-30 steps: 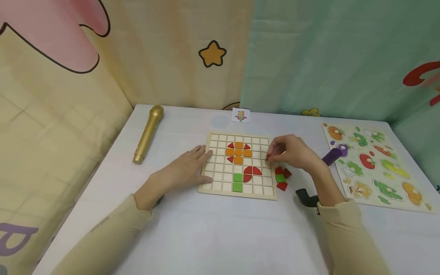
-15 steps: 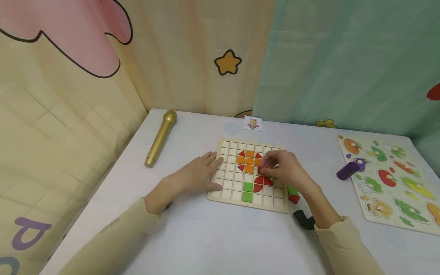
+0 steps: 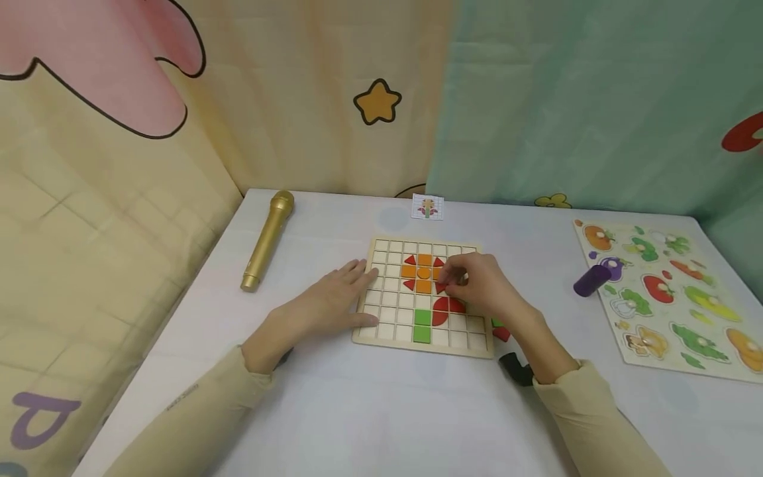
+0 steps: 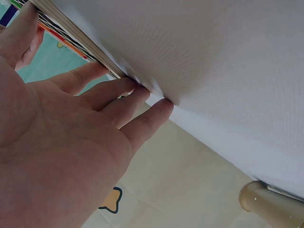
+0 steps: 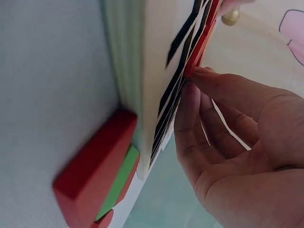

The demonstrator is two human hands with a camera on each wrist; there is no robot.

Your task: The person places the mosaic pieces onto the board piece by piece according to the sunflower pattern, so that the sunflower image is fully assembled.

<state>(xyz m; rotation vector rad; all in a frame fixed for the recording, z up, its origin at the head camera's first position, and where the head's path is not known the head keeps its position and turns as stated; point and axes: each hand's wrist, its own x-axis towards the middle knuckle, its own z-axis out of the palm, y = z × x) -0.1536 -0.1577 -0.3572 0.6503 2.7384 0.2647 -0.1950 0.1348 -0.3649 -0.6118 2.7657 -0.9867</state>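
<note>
A wooden grid board (image 3: 390, 338) lies mid-table. Orange pieces (image 3: 424, 286) form a cross on it, with a red triangle (image 3: 409, 285) in several of its corners. Two green squares (image 3: 422, 334) and several red quarter-circle pieces (image 3: 440, 317) sit nearer its front. My left hand (image 3: 328, 301) lies spread at the board's left edge; in the left wrist view its straight fingertips (image 4: 166, 105) touch cloth and edge. At the cross's lower right corner, my right hand (image 3: 483, 285) pinches a red triangular block (image 3: 440, 288) between thumb and forefinger, low against the board.
Loose red blocks (image 5: 95, 166) and a green block (image 5: 118, 183) lie off the board's right edge. A black curved object (image 3: 516, 370) is by my right wrist. Around stand a pattern card (image 3: 427, 207), gold microphone (image 3: 267, 242), purple cylinder (image 3: 592, 281) and vegetable puzzle (image 3: 679, 324).
My right hand has carried the red triangular block leftward from the board's right edge to the cross's lower right corner. My left hand stays at the board's edge. The head view has shifted.
</note>
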